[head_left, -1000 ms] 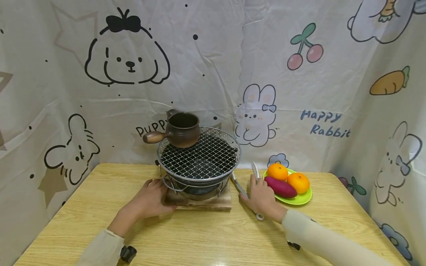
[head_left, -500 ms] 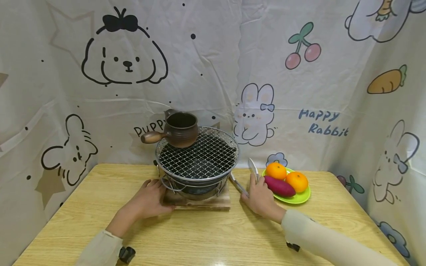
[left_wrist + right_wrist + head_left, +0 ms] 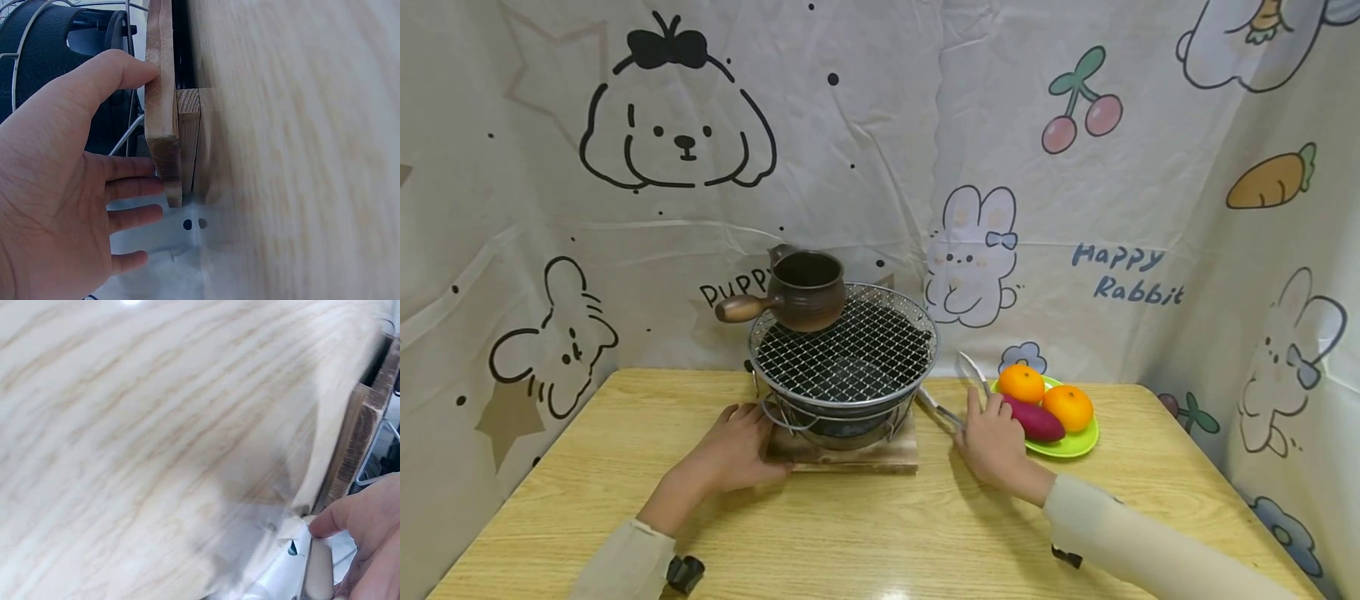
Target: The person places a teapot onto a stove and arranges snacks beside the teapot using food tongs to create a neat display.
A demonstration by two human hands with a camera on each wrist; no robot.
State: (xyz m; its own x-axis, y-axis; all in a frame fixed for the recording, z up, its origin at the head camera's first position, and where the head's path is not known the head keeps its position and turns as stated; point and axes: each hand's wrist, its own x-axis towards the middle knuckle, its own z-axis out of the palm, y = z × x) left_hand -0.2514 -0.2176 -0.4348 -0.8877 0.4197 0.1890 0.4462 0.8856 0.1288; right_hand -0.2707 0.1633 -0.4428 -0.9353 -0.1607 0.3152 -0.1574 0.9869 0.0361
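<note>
Our left hand point(image 3: 741, 442) rests flat against the left edge of the wooden board point(image 3: 850, 454) under the grill point(image 3: 844, 354). In the left wrist view the fingers point(image 3: 134, 187) lie straight and a little spread, tips on the board's edge, gripping nothing. It sits where it was a second ago.

Our right hand point(image 3: 992, 442) is what has changed. A second ago it lay low on the table point(image 3: 865, 533) with the tongs' looped end poking out behind the wrist. Now the tongs point(image 3: 958, 392) are off the table, their two arms splayed into a V and pointing up and back between the grill and the green plate point(image 3: 1078, 446). The hand has also slid slightly toward the plate. The fingers are wrapped round the tongs' near end; the right wrist view shows a fingertip point(image 3: 325, 522) pressed on a pale handle.

We judge that the tongs are now picked up and spread, ready to take something. The nearest things are the purple sweet potato point(image 3: 1036, 421), just beside our knuckles, and two oranges point(image 3: 1021, 383) on the plate. A brown pot point(image 3: 805, 290) sits on the mesh's back left, untouched.
</note>
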